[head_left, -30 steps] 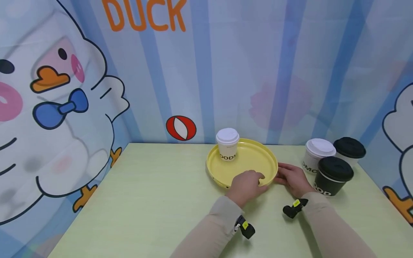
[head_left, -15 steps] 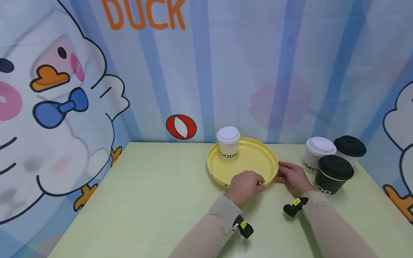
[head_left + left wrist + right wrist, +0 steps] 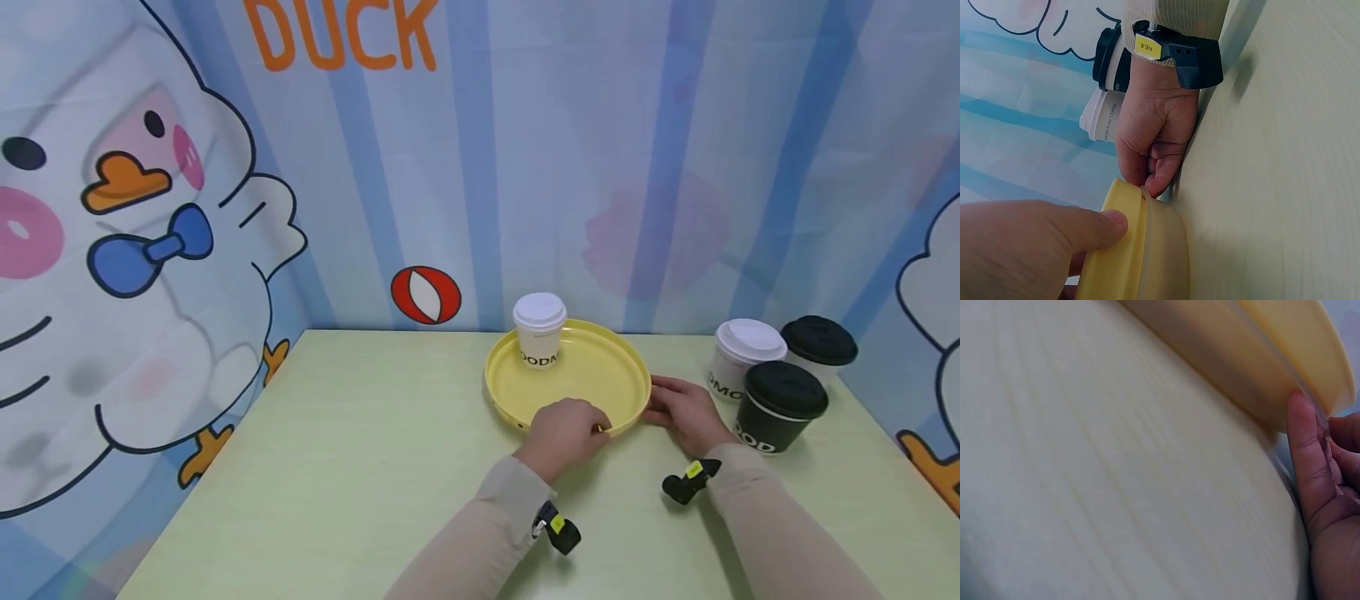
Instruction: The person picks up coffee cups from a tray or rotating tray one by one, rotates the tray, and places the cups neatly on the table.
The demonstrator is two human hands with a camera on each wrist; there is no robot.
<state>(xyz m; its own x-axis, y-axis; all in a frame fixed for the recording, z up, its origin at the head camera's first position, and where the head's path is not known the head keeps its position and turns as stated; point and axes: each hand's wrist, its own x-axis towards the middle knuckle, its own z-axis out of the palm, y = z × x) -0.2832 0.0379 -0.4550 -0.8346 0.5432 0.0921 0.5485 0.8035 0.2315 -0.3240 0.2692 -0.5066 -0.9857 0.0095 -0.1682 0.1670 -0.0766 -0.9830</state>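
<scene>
A round yellow tray (image 3: 600,375) with a raised rim stands near the back of the table. On its back left part a white paper cup (image 3: 539,329) with a white lid is upright. My left hand (image 3: 564,433) grips the tray's front rim; its thumb (image 3: 1107,228) presses the outer wall, its fingers mostly hidden. At the right edge, my right hand (image 3: 684,414) pinches the tray's side, the thumb (image 3: 1307,431) against the lower wall. A pale, translucent line runs along the tray's side between its upper and lower parts in both wrist views.
Right of my right hand stand a black cup (image 3: 783,408) with a black lid, a white-lidded cup (image 3: 744,358) and a pale cup with a black lid (image 3: 819,340). A printed curtain (image 3: 540,167) hangs behind the table (image 3: 337,467).
The tray has turned slightly clockwise, seen from above, carrying the cup a little rightward. My left hand has closed onto the rim and shifted left; my right hand stays at the edge.
</scene>
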